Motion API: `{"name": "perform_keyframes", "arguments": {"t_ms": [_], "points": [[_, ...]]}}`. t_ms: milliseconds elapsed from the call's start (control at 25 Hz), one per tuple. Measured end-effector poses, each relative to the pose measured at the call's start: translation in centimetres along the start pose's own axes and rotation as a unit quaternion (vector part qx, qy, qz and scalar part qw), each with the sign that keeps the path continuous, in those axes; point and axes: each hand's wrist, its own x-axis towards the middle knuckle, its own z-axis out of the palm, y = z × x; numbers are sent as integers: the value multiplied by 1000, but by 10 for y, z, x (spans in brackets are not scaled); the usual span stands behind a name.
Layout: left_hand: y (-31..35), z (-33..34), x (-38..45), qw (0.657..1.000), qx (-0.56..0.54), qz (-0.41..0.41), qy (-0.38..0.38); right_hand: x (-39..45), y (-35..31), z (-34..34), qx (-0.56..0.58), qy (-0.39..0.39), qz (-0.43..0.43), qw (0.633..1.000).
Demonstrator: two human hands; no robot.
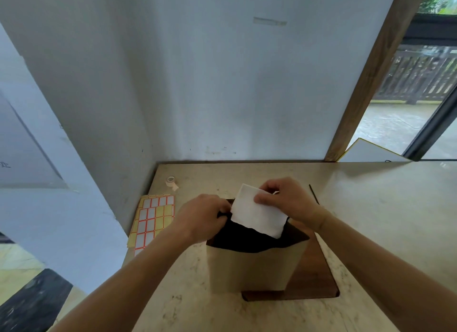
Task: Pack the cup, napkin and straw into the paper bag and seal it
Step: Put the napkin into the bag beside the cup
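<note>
The white napkin (258,211) hangs half over the open mouth of the paper bag (254,267), pinched in the right hand (284,198). The left hand (202,215) grips the bag's rim. A thin black straw (313,194) lies right of the bag, label sheets (153,218) left, on the worktop (371,208).

A tan paper bag (254,267) stands upright and open on a wooden board; a folded white napkin (259,214) hangs tilted over its dark mouth; a thin black straw (313,194) lies behind.
</note>
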Motion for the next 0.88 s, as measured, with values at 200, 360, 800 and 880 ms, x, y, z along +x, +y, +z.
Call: {"name": "perform_keyframes", "arguments": {"t_ms": [200,360,800,880], "points": [[3,-5,8,962,-232,-65,126,2,-12,2,-66,-25,-53,996],[9,-3,13,950,-286,-84,96,3,-23,4,-102,-28,-101,989],[7,-1,10,896,-406,-146,106,-16,8,-9,274,-59,67,958],[9,3,9,896,-402,-146,120,-17,8,-5,277,-19,51,959]]}}
